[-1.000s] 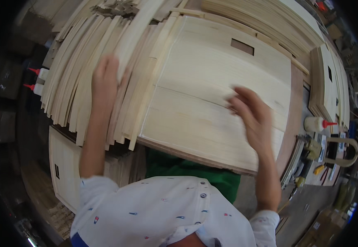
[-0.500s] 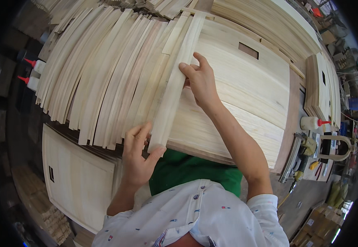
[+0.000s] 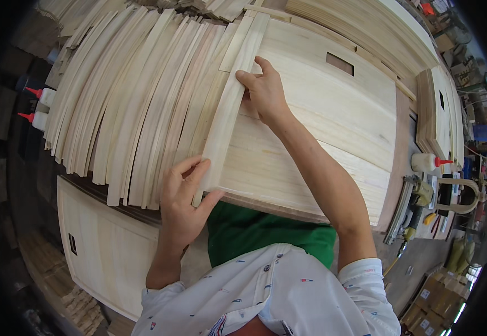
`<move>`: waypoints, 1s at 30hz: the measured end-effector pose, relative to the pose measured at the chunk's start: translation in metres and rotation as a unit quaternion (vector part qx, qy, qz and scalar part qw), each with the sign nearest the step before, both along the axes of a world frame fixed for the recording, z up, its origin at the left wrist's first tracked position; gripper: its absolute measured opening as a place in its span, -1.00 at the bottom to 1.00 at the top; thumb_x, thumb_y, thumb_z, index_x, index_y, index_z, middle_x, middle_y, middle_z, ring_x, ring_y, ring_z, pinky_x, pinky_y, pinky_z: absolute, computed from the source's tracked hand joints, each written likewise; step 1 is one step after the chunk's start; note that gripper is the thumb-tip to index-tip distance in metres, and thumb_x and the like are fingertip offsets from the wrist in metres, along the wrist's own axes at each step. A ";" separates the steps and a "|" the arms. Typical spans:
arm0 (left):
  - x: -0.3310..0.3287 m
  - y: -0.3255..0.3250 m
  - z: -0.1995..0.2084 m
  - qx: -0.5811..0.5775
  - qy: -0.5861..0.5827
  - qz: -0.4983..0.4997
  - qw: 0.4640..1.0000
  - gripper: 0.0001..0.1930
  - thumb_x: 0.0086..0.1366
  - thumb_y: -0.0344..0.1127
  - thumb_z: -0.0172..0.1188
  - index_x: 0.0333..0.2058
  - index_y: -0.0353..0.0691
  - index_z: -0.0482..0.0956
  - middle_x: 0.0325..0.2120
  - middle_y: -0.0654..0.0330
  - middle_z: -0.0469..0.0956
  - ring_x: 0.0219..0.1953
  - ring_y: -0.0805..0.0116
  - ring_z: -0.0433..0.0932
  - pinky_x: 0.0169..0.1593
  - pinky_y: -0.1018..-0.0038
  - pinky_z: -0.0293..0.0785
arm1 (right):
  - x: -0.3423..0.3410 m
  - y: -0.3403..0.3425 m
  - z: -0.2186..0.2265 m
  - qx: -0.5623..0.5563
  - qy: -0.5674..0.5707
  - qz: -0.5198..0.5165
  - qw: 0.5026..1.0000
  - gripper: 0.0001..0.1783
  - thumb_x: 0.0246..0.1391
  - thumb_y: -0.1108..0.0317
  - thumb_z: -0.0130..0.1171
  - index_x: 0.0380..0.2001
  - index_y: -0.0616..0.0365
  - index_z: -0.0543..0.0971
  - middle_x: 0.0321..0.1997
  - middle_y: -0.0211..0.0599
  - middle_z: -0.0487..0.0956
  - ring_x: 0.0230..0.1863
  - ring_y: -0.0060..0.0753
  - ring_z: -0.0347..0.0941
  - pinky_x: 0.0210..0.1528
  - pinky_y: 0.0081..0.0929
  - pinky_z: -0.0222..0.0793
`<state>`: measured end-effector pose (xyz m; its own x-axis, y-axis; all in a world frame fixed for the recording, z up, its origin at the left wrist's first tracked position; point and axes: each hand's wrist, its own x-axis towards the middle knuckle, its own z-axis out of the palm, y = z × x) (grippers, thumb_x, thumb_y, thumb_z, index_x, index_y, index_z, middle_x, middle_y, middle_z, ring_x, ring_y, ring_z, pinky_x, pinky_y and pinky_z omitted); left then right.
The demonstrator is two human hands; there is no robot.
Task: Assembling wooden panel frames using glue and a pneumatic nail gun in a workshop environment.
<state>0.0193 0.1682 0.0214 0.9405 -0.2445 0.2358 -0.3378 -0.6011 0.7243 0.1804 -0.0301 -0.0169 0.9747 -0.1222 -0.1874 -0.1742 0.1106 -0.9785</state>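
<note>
While our right hand (image 3: 266,96) pinches the strip (image 3: 229,115) at upper centre, our left hand (image 3: 183,193) lightly grasps its lower end, apparently squaring it along the panel (image 3: 333,123).

Cream wood strip (image 3: 233,103), green cloth (image 3: 268,235)

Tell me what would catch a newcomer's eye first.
Probably the left hand at the near end of a pale wooden strip, with the right hand farther up it. Then the broad panel reaching rightward, with a rectangular cutout near its far edge. Many strips crowd the left side.
</note>
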 end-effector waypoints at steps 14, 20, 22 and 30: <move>0.008 0.013 -0.034 0.086 0.000 0.002 0.996 -0.52 -0.05 -0.42 0.40 -0.06 -0.29 0.59 0.01 0.11 0.46 0.09 0.11 0.38 0.11 0.28 0.34 | -0.123 -0.112 0.058 -0.240 -0.002 0.059 0.969 -0.57 0.19 0.28 0.14 0.03 0.36 0.50 -0.27 -0.21 0.59 -0.34 -0.50 0.50 -0.35 -0.57 0.43; 0.011 0.009 -0.041 0.112 -0.032 -0.016 0.993 -0.53 -0.04 -0.38 0.39 -0.06 -0.24 0.60 0.18 0.08 0.34 0.27 0.03 0.19 0.26 0.22 0.18 | -0.219 -0.181 0.073 -0.296 0.041 -0.077 0.951 -0.60 0.19 0.31 0.16 0.02 0.34 0.52 -0.28 -0.22 0.60 -0.33 -0.50 0.51 -0.38 -0.58 0.42; 0.015 0.003 -0.042 0.139 -0.025 -0.032 0.989 -0.48 -0.04 -0.27 0.42 -0.03 -0.20 0.59 0.22 0.02 0.28 0.27 -0.05 0.16 0.28 0.16 0.16 | -0.255 -0.209 0.083 -0.329 0.046 -0.159 0.930 -0.63 0.20 0.35 0.15 0.03 0.32 0.53 -0.28 -0.23 0.60 -0.32 -0.51 0.51 -0.39 -0.60 0.40; 0.102 -0.017 -0.031 0.251 -0.106 -0.090 0.958 -0.53 0.30 -0.27 0.12 0.18 -0.20 0.43 0.28 -0.01 0.22 0.32 0.06 0.15 0.37 0.21 0.00 | -0.346 -0.339 0.070 -0.501 0.099 -0.375 0.774 -0.57 0.18 0.22 0.15 0.01 0.33 0.54 -0.26 -0.21 0.61 -0.26 -0.47 0.50 -0.21 -0.53 0.41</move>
